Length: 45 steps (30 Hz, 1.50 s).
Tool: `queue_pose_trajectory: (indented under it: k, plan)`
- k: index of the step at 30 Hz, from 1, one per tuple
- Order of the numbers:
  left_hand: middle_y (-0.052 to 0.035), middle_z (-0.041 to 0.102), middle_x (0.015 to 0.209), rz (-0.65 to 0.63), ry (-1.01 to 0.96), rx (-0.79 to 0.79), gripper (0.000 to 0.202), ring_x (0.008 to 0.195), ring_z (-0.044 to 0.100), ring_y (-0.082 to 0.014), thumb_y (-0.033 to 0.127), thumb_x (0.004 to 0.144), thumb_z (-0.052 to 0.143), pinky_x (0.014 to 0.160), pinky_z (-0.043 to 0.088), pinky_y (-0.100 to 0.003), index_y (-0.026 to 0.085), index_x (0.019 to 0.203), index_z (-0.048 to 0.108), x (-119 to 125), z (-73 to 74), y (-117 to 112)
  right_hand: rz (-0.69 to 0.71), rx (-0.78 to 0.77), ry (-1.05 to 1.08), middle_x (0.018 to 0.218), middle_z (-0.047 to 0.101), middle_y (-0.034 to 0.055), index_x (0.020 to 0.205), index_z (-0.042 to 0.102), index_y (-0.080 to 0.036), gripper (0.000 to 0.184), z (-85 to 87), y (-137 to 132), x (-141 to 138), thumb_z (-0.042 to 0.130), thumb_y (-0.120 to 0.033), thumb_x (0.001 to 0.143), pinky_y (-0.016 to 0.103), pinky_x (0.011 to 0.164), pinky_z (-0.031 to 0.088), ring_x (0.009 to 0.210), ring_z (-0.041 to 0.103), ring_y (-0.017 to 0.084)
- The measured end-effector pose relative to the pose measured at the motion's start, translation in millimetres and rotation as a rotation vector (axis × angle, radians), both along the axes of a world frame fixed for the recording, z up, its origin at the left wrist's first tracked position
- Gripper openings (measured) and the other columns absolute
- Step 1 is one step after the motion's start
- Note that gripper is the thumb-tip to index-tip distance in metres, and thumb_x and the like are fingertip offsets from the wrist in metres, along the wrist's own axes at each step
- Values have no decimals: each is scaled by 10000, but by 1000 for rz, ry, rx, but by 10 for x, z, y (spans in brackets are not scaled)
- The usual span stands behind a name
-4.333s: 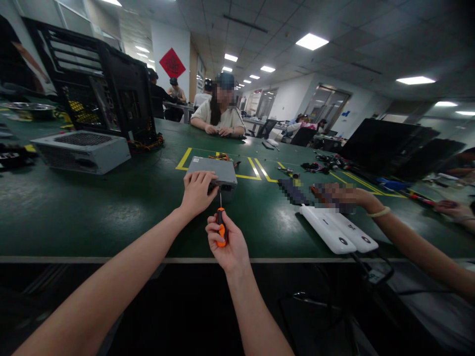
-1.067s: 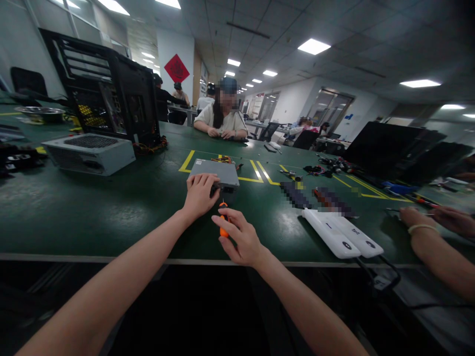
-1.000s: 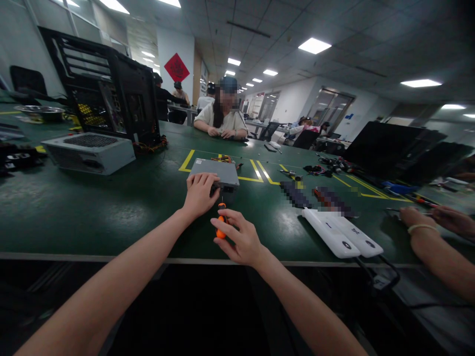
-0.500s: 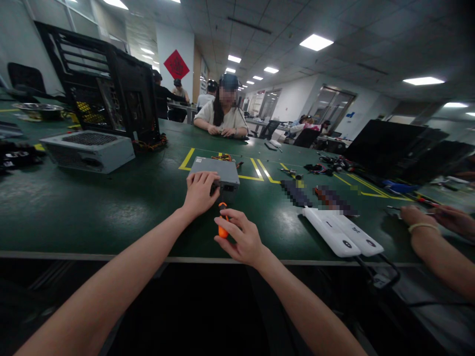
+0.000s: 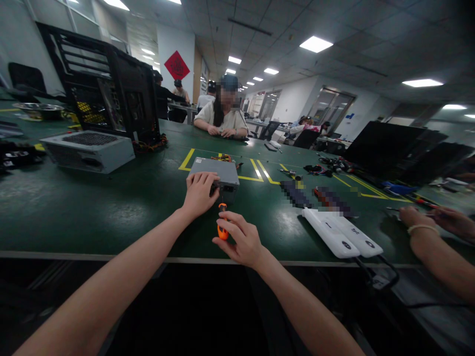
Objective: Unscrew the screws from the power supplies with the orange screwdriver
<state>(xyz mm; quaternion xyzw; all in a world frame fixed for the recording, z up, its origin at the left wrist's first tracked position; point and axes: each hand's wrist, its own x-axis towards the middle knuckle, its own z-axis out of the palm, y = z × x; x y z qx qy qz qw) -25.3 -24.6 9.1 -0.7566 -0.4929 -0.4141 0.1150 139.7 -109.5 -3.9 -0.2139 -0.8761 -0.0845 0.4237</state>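
Observation:
A grey metal computer power supply (image 5: 224, 170) lies on the green table before me. My left hand (image 5: 200, 193) grips its near left corner, fingers over the top and thumb down the near face. In my right hand (image 5: 239, 237) is an orange and black screwdriver (image 5: 222, 230), held by the handle between thumb and fingers. The shaft points away from me at the power supply's near face, close to my left thumb. Whether the tip sits in a screw is too small to tell. Coloured wires (image 5: 224, 158) lie behind the power supply.
To the left stand a black computer case (image 5: 107, 89) and a second power supply (image 5: 89, 151). On the right lie two white devices (image 5: 334, 232) with cables and a bundle of cables (image 5: 319, 169). A co-worker's hands (image 5: 417, 220) work at the far right; another person (image 5: 218, 116) sits opposite.
The fingers of my right hand have shifted slightly on the screwdriver handle. My left hand and the power supply stay where they were.

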Motion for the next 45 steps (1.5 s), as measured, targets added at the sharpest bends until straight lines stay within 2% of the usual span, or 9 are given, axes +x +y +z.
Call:
queue_pose_trajectory:
  k: [7,12,17,20,26,32,36,40,45]
  plan:
    - [-43,574,1170,21,10,-6,236,1094,453,-250,235,787,494,932,259,-433,243,1019,534,7,1,2,47,-100,9,1169,540,156,1179,396,-167,409,30,-7,-13,524,-336,829,331,823,516,1112,534,202]
    - [-40,574,1168,12,9,1,238,1095,452,-247,233,789,491,933,257,-430,244,1024,530,10,2,2,12,-31,-72,1158,557,147,1143,478,-172,330,55,-17,-5,505,-313,846,311,806,520,1028,583,197]
    - [-41,575,1164,17,9,10,239,1091,455,-247,235,785,497,929,258,-429,242,1022,527,8,-5,12,75,-36,69,1090,596,157,1087,427,-161,374,17,14,-23,582,-346,802,306,808,525,1041,585,195]
    - [-40,576,1166,16,13,11,233,1092,455,-246,237,786,496,923,260,-428,242,1017,527,11,-7,17,62,-60,5,1128,559,161,1148,417,-157,373,47,-7,-13,530,-310,827,320,824,520,1085,551,200]
    - [-51,573,1176,16,17,15,241,1107,462,-247,240,789,491,938,259,-433,239,1027,523,25,-10,8,8,43,-47,1132,564,154,1117,478,-165,325,48,-15,1,544,-293,826,291,782,526,989,595,191]
    - [-65,538,1250,-36,84,46,280,1181,445,-223,212,810,448,1031,184,-433,209,1086,494,42,-27,22,36,15,30,1120,579,167,1113,407,-146,371,28,6,-9,549,-327,822,287,802,525,1060,572,197]
    - [-81,540,1248,-44,112,47,311,1175,450,-227,219,821,436,1005,237,-414,193,1128,484,56,-24,11,-27,60,-98,1154,544,164,1156,451,-163,330,73,-20,-6,483,-301,858,285,783,522,1021,582,190]
    - [-74,526,1266,-45,122,53,361,1176,442,-232,209,828,423,986,251,-418,206,1186,468,61,-18,-13,-27,138,-46,1057,601,144,1053,490,-161,274,39,4,-16,542,-305,825,274,723,530,946,611,193]
    - [-71,523,1262,-41,121,42,391,1164,440,-241,200,809,447,975,254,-424,219,1198,480,57,-27,-7,34,14,16,1079,587,166,1069,438,-136,344,31,19,-26,562,-322,807,291,785,529,1012,589,204]
